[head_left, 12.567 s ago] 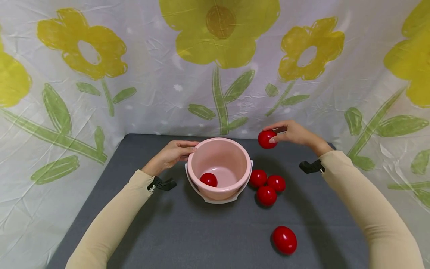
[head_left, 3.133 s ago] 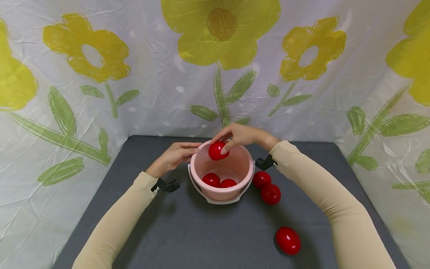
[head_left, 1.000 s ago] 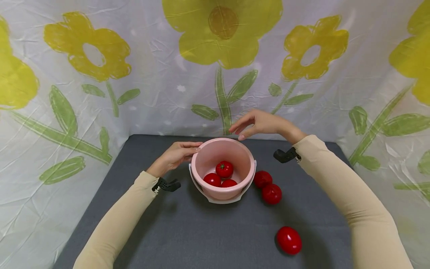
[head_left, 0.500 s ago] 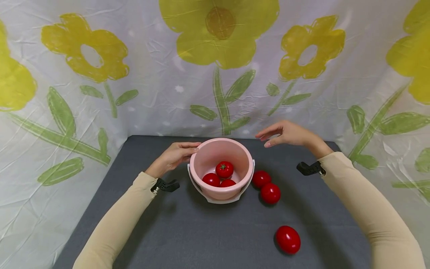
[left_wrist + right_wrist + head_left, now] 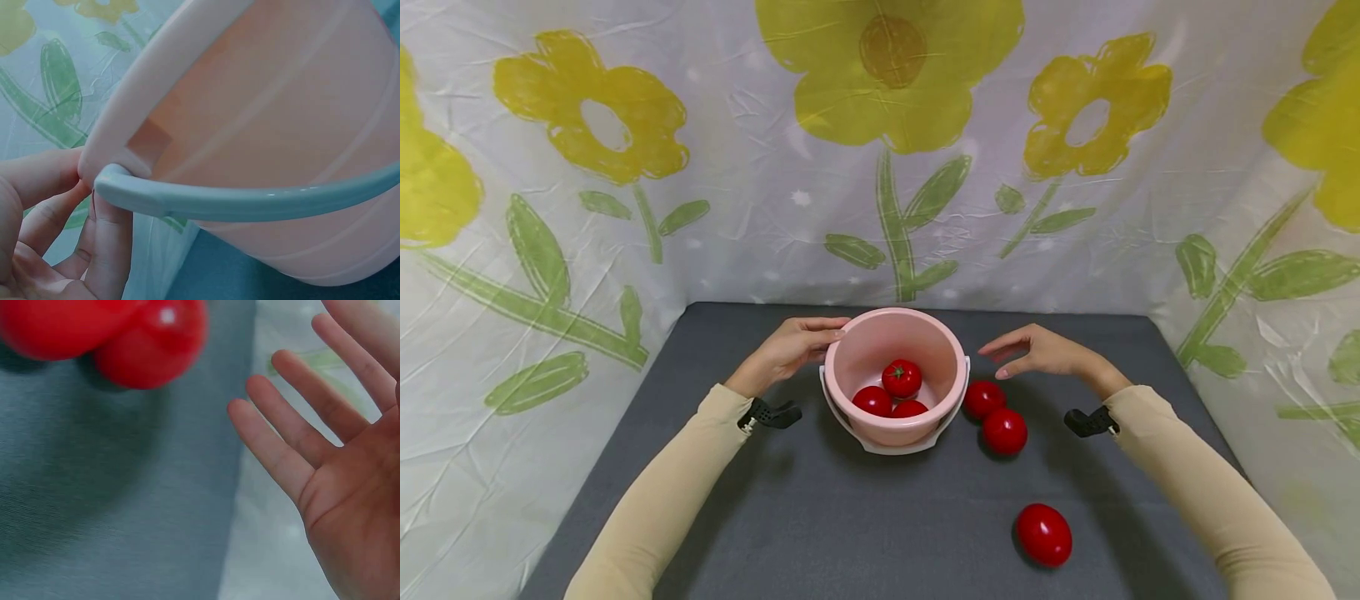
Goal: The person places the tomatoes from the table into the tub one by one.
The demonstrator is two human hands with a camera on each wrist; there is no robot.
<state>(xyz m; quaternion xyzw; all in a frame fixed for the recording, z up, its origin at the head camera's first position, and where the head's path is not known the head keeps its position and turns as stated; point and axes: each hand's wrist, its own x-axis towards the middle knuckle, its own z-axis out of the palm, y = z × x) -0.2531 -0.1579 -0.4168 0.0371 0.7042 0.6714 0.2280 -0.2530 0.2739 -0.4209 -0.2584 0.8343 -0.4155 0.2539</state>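
Observation:
A pink bucket point(image 5: 940, 337) with a white handle point(image 5: 250, 203) stands upright on the table, and three tomatoes point(image 5: 901, 379) lie inside it. My left hand point(image 5: 786, 350) pinches the bucket's rim at its left side, thumb and fingers near the handle's pivot in the left wrist view. To the right of the bucket, my right hand point(image 5: 1037, 352) hovers with fingers spread and nothing in them. Just below that hand are two touching tomatoes, a rear tomato point(image 5: 984, 400) and a front tomato point(image 5: 1004, 432). The right wrist view shows the open palm point(image 5: 356, 487) beside them.
Another red tomato point(image 5: 1043, 535) lies apart, nearer the table's front right. Dark grey cloth point(image 5: 850, 525) covers the table. A curtain point(image 5: 737, 208) with yellow flowers hangs behind the table and along both sides.
Over the earlier frames, my right hand put two more tomatoes into the bucket, let go, moved right, and has now lowered towards the pair on the table. My left hand stays at the rim.

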